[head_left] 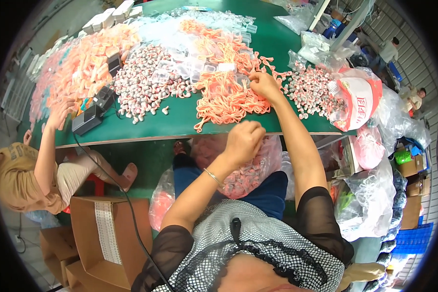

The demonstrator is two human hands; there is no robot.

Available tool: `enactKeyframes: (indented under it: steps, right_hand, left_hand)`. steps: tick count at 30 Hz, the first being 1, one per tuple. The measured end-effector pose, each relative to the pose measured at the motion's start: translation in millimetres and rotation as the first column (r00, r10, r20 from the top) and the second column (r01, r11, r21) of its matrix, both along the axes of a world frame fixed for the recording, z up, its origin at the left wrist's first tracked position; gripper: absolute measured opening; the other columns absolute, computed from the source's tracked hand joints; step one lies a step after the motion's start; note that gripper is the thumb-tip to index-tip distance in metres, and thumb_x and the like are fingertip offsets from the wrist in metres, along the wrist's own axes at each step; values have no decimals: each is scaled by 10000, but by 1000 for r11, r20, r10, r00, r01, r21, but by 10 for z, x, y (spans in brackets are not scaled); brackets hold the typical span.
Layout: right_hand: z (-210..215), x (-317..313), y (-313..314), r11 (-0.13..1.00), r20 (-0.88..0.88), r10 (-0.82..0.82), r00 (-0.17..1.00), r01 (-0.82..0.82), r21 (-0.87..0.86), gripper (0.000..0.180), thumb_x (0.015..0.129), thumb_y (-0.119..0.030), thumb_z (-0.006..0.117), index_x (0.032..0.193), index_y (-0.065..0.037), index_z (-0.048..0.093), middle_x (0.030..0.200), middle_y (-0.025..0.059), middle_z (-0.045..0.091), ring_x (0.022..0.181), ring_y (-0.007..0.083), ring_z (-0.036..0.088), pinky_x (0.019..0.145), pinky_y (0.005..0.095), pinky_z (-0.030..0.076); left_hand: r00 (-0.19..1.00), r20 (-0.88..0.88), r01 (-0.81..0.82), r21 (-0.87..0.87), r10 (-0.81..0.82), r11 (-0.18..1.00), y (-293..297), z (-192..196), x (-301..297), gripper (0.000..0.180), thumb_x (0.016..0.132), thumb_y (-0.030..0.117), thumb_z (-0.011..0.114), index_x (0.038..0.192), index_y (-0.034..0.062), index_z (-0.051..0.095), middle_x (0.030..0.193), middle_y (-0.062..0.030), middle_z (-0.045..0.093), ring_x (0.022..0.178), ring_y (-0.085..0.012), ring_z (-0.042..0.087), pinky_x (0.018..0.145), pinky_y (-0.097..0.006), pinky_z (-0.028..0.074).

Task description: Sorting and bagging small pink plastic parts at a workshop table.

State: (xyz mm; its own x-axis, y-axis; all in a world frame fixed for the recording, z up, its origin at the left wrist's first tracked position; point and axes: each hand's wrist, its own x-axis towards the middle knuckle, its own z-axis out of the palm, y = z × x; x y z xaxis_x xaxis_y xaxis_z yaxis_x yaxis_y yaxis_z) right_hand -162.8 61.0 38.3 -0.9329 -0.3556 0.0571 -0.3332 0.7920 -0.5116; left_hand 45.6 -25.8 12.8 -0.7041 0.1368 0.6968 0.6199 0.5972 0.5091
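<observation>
My two hands are apart from each other. My right hand (pixel 265 86) reaches out over the desk (pixel 165 121), its fingertips down at the right side of the heap of orange cords (pixel 224 102), beside some clear plastic boxes (pixel 180 68); the fingers are bent toward one another, but I cannot tell whether a cord is pinched between them. My left hand (pixel 247 141) is nearer to me, by the front edge of the desk, its fingers curled in, and I cannot tell whether it holds anything. The orange cords lie in a loose tangle right in front of me, stretching from near the front edge back among the clear boxes. To their left is a big pile of small grey-and-pink pieces (pixel 141 85), and to their right a second pile (pixel 309 90) of similar ones, spread out against a red-and-white bag (pixel 360 100). Farther left lie many peach-coloured pieces (pixel 90 61), with a black device (pixel 87 120) near the edge and a co-worker's hand (pixel 61 112) beside it. Below the desk, between my knees, sits a see-through bag (pixel 248 175) with pinkish pieces in it, and a cardboard box (pixel 109 233) stands open to my left.
</observation>
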Motion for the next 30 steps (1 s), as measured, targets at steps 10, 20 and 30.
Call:
enactKeyframes:
  steps: [10,20,30]
  right_hand:
    - [-143,-157,138,948,2,60,998,-56,-314,320,731,-147,651,1042,-118,721,850,45,710,767,158,668,746,349,499]
    - [-57,-145,609,547,-36,-89,995,18,-837,305,783,34,655,1087,22,625,894,53,654,750,115,623,670,229,516]
    - [112,562,1494,701,324,101,940,164,-694,298,853,-28,598,1143,41,602,759,29,633,602,79,568,525,200,442]
  left_hand:
    - [944,-15,-325,-209,329,922,-23,-39,-291,303,709,88,720,1006,94,662,1039,-53,602,975,-258,563,785,-404,438]
    - [955,-28,-294,-178,294,939,-54,-27,-249,237,698,96,720,930,87,670,1015,-61,602,964,-261,555,796,-397,427]
    - [961,-66,-273,-120,267,954,-136,79,-191,211,734,67,705,940,78,656,1037,-53,610,964,-267,570,802,-399,434]
